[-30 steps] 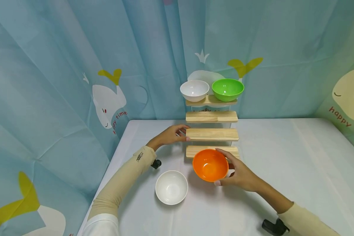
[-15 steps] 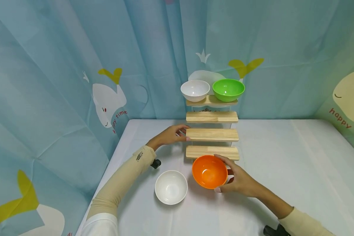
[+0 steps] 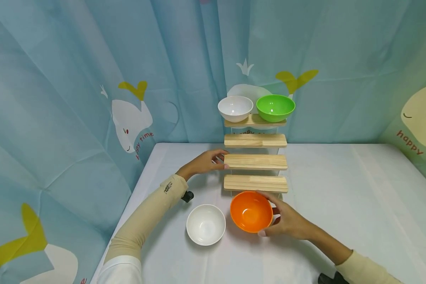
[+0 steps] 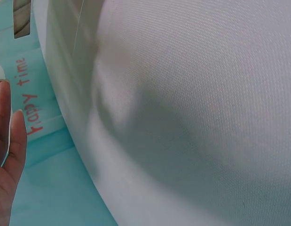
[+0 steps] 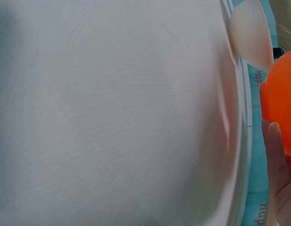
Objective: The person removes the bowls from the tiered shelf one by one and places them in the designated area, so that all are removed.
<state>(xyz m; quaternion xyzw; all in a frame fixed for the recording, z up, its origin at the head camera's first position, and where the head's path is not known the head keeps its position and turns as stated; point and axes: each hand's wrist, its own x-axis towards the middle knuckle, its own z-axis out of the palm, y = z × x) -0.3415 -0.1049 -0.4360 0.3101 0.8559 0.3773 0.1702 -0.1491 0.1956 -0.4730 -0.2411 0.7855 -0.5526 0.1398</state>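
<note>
An orange bowl [image 3: 250,211] is held by its right side in my right hand [image 3: 289,221], thumb at the near side and fingers at the far side. It hangs just in front of the lowest board of a stepped wooden rack [image 3: 255,184]. In the right wrist view, the orange bowl [image 5: 282,101] shows beside the fingers. My left hand [image 3: 208,162] grips the left end of the rack's second board from the bottom. The left wrist view catches only part of that left hand [image 4: 6,150]. A white bowl [image 3: 206,225] stands on the table, left of the orange one.
On the rack's top board sit another white bowl [image 3: 235,109] and a green bowl [image 3: 275,108], side by side. A white cloth covers the table [image 3: 340,197]. Printed blue curtains [image 3: 184,71] hang behind and along the left.
My right hand has brought the orange bowl nearer to me, from overlapping the lowest board to in front of it. The left hand stays on the rack.
</note>
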